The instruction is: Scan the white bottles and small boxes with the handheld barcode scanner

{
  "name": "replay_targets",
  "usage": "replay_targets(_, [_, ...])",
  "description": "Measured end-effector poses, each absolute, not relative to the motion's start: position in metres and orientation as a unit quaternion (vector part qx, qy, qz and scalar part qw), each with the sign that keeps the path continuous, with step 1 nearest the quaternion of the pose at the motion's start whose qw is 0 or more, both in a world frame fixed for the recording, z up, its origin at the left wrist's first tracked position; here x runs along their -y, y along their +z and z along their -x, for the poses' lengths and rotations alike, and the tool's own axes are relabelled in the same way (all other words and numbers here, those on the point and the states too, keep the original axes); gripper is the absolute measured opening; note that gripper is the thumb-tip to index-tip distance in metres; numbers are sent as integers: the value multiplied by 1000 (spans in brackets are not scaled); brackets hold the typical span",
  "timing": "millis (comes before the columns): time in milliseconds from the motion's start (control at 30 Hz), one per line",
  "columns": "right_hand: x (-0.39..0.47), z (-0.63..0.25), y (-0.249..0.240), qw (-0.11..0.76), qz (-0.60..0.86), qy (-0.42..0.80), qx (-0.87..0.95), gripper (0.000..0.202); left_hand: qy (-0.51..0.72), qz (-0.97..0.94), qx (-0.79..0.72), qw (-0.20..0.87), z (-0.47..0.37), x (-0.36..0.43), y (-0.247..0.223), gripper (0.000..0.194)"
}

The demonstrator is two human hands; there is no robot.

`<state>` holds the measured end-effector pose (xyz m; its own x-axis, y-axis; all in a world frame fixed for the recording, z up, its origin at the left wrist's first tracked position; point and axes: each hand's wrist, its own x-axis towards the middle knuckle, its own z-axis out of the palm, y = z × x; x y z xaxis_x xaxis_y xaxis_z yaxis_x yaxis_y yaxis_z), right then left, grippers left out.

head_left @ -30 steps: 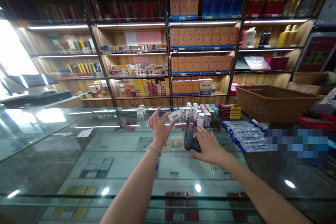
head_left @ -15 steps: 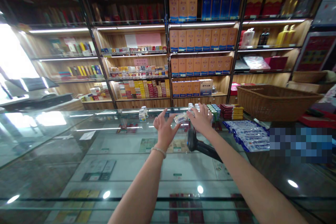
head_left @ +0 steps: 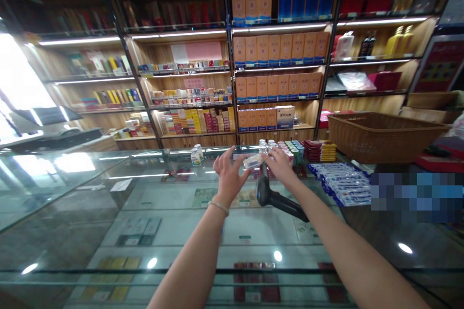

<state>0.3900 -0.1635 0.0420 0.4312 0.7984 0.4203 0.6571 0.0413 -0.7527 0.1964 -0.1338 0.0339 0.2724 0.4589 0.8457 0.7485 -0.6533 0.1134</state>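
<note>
My right hand (head_left: 279, 166) pinches one end of a small whitish bottle (head_left: 253, 161), which lies tilted on its side in the air over the glass counter. At the bottle's other end is my left hand (head_left: 229, 174), open with its fingers spread; its thumb is close to the bottle, and I cannot tell if it touches. Just below the bottle stands a black handheld scanner (head_left: 264, 192), its handle passing behind my right forearm. Small white bottles (head_left: 196, 156) stand left of my hands. More white bottles (head_left: 262, 144) stand behind my right hand, partly hidden.
Right of my hands are rows of small coloured cans (head_left: 296, 150), stacked red and yellow packets (head_left: 319, 150), blue-and-white packs (head_left: 340, 183) and a wicker basket (head_left: 384, 137). Shelves with orange boxes (head_left: 278, 88) line the back. The glass counter (head_left: 174, 256) covers displayed goods.
The bottle has shifted slightly to the right between my hands. My right hand sits a little lower, its fingers drawn in more. The left hand has barely moved.
</note>
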Motion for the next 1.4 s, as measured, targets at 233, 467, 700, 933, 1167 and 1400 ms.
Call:
replay_targets(233, [166,-393,45,534,631,39,561,37,-440,799,398,103,-200,137,37,46])
replay_targets(467, [187,-401,61,476,595,-45,646,42,-425,813,398,25,-198,134,41,57])
replay_targets(700, [189,-409,65,456,582,-64,670,41,-394,854,339,-32,-198,132,45,48])
replay_targets(933, [186,-411,61,453,581,-29,676,40,-402,845,353,-33,-203,129,43,26])
replay_targets(1167, [186,-402,59,475,608,-49,634,43,-428,821,378,-5,-207,133,43,21])
replay_targets(1400, [184,-383,53,489,648,-67,580,33,-454,796,397,42,-206,136,39,22])
